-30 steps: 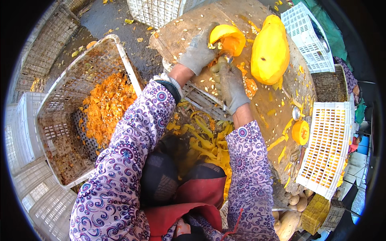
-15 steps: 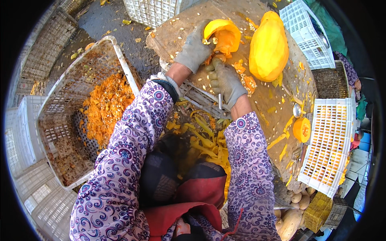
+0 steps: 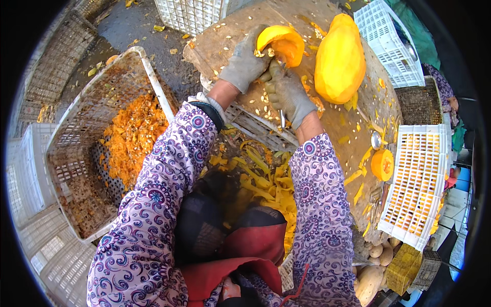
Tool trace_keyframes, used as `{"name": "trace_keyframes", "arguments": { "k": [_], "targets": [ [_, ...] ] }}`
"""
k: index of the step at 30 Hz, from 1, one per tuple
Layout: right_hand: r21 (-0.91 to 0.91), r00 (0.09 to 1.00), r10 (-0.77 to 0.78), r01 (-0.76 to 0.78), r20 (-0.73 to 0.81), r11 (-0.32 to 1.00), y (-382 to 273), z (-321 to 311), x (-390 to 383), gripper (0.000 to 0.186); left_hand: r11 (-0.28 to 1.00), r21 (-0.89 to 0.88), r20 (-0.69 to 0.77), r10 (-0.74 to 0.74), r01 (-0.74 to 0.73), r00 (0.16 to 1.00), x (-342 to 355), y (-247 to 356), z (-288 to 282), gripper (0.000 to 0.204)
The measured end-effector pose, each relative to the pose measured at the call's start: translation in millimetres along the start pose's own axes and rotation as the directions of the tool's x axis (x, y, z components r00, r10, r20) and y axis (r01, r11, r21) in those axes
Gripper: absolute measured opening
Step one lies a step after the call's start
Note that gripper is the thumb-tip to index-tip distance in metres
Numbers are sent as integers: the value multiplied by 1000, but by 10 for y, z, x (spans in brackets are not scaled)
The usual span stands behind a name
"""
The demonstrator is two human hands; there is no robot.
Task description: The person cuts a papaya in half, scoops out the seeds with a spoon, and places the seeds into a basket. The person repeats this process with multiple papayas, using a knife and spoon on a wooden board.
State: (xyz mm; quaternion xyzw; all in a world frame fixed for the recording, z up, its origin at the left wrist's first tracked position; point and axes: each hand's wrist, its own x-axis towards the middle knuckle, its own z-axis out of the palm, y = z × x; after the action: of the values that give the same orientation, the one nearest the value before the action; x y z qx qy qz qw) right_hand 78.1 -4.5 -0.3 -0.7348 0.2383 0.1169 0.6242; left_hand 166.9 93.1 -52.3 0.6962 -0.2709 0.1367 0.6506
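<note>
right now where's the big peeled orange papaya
In the head view the big peeled orange papaya lies on the wet wooden board, upper right, just right of the gloved hands.

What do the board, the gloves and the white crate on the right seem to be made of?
Board: likely wood, wet and stained, with a rough brown surface. Left hand and right hand wear gloves that look like grey knit fabric, soiled and matte. White crate: probably moulded plastic, going by its even slotted grid.
</note>
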Motion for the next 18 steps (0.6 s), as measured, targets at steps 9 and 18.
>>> {"name": "trace_keyframes", "arguments": {
  "k": [9,18],
  "targets": [
    [312,987,57,-102,149,945,-9,-5,-108,43,1000,7,-29,-16,16,999,5,24,1,52],
    [326,984,103,-147,148,934,53,51,-165,35,1000,31,-28,4,-3,1000,3,11,1,53]
  ]
}}
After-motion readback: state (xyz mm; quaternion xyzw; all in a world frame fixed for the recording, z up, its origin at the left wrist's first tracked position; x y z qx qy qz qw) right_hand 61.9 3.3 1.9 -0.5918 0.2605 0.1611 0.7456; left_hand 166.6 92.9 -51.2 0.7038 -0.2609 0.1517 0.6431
